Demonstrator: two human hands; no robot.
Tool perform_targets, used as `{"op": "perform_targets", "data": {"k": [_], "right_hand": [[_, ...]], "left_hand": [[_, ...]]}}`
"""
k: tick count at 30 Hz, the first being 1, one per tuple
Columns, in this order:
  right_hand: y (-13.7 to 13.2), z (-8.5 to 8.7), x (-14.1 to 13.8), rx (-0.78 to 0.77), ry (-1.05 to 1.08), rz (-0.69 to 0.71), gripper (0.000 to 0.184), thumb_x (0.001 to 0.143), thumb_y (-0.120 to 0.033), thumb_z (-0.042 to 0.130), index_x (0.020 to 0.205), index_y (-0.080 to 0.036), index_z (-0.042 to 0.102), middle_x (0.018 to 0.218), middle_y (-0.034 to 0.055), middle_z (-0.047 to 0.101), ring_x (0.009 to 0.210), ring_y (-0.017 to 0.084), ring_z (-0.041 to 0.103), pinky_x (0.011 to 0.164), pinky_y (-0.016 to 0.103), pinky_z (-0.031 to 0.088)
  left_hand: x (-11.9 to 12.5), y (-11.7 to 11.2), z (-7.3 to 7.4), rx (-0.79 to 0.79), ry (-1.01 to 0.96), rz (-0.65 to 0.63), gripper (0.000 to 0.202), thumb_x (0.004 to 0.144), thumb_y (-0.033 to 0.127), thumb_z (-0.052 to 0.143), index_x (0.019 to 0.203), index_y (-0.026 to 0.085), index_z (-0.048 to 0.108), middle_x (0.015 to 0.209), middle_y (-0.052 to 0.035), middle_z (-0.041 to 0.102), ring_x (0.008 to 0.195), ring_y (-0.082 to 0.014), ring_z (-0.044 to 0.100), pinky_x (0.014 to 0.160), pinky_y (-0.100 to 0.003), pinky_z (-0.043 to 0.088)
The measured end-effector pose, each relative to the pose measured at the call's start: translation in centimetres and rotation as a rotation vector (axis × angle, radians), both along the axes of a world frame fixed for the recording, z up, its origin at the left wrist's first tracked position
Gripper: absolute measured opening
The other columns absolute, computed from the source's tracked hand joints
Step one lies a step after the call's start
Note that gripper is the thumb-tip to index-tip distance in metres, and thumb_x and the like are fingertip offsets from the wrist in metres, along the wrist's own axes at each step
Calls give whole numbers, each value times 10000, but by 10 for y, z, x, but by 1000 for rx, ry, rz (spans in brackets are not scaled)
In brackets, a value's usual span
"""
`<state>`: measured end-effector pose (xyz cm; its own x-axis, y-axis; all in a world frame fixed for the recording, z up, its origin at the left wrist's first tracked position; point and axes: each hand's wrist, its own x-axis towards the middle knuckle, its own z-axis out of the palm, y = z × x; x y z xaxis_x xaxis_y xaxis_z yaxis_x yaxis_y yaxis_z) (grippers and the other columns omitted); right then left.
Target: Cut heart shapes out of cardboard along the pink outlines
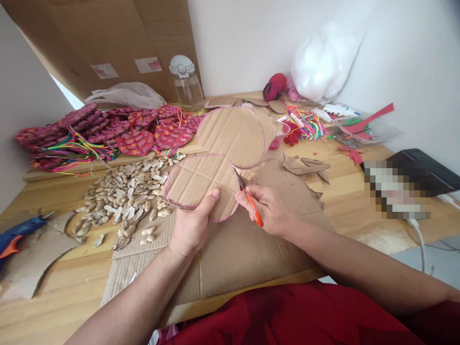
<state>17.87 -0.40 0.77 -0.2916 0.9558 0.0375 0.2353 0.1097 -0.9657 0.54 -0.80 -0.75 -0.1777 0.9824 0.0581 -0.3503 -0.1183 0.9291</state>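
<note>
A piece of cardboard (201, 179) with two rounded shapes outlined in purple is held up over the table. My left hand (196, 215) grips its near lobe, thumb on top and the other fingers hidden beneath. In my right hand (264, 206) is a pair of scissors (254, 207) with orange handles. The blades meet the cardboard at the notch between the two shapes, near the right side of the near one. How far apart the blades stand is hard to make out.
Peanut shells (125, 191) are heaped at left, beside a blue glue gun (21, 232). Decorated red pieces (154, 132) line the back shelf near a water bottle (187, 84). Cardboard scraps (305, 167) and a cardboard mat (251, 263) lie on the table. At right is a black box (424, 167).
</note>
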Motion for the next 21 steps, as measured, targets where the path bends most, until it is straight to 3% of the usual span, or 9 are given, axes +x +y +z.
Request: {"op": "perform_targets", "data": {"k": [7, 13, 21], "right_hand": [[2, 3, 2, 14, -75, -11, 528, 895, -590, 621, 590, -197, 445, 518, -53, 425, 497, 92, 399, 492, 249, 277], [3, 4, 3, -118, 66, 43, 521, 893, -615, 609, 624, -206, 430, 512, -54, 437, 486, 96, 426, 475, 242, 294], [2, 4, 4, -54, 70, 51, 518, 911, -576, 615, 610, -199, 424, 539, -55, 414, 499, 86, 400, 485, 249, 277]], "left_hand": [[-2, 3, 2, 1, 2, -7, 571, 771, 246, 800, 1308, 249, 607, 1367, -74, 637, 1310, -269, 563, 1113, -439, 445], [-6, 4, -4, 14, 134, -21, 521, 776, 284, 803, 1270, 243, 644, 1328, -77, 658, 1268, -274, 592, 1116, -444, 450], [-6, 1, -2, 22, 144, -26, 542, 789, 273, 794, 1304, 262, 627, 1324, -72, 656, 1285, -270, 583, 1130, -443, 435]]}}
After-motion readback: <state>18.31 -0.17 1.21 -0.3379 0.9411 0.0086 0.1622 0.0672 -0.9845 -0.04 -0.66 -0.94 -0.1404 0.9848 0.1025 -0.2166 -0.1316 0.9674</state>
